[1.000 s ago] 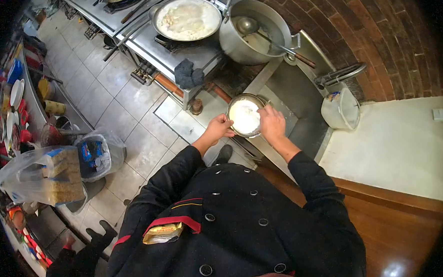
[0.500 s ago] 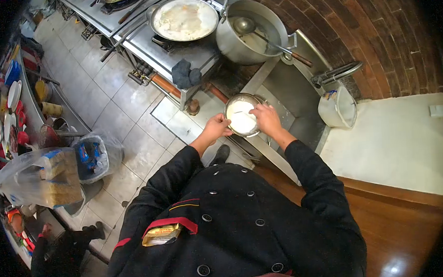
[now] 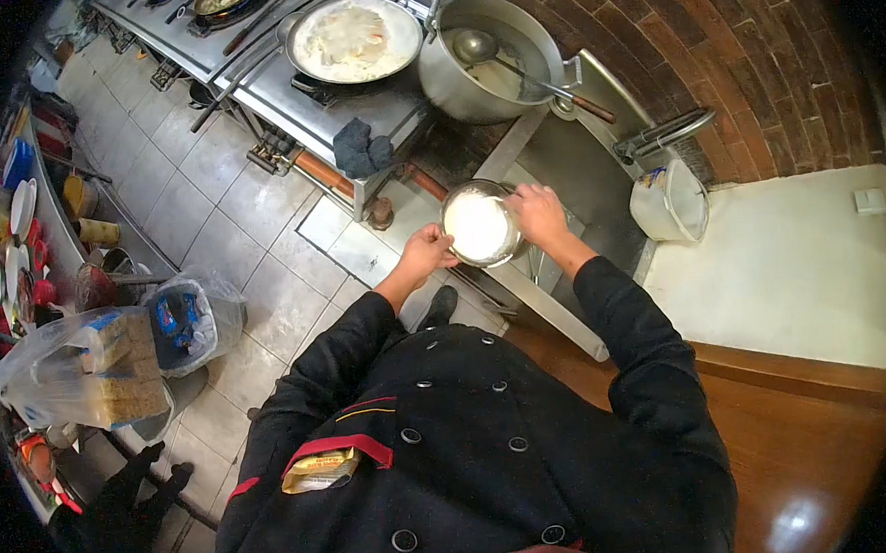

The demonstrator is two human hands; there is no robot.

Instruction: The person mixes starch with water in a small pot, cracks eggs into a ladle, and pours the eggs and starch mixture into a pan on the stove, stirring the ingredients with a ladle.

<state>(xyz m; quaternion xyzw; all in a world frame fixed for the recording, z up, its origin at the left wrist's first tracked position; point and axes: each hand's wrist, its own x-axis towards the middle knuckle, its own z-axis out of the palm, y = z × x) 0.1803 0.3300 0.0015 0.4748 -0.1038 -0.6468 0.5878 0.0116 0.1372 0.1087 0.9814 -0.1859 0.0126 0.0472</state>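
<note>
A round metal bowl point(image 3: 507, 251) with bright white contents is held in front of me, over the near edge of the sink. My left hand point(image 3: 428, 251) pinches its left rim between thumb and fingers. On the opposite side, my right hand point(image 3: 540, 214) has its fingers curled at the right rim; the fingertips are partly hidden. Glare washes out the white contents, so I cannot tell whether they are powder or liquid.
A large pot point(image 3: 443, 76) with a ladle point(image 3: 477, 46) stands beyond the sink point(image 3: 582, 164). Left of it, a wide pan point(image 3: 356, 41) holds pale food on the stove. A white bucket point(image 3: 660, 207) sits right of the sink. Another person point(image 3: 110, 514) is at lower left.
My right hand has drawn back from over the white contents to the bowl's right rim. The bowl sits slightly further left and up in view.
</note>
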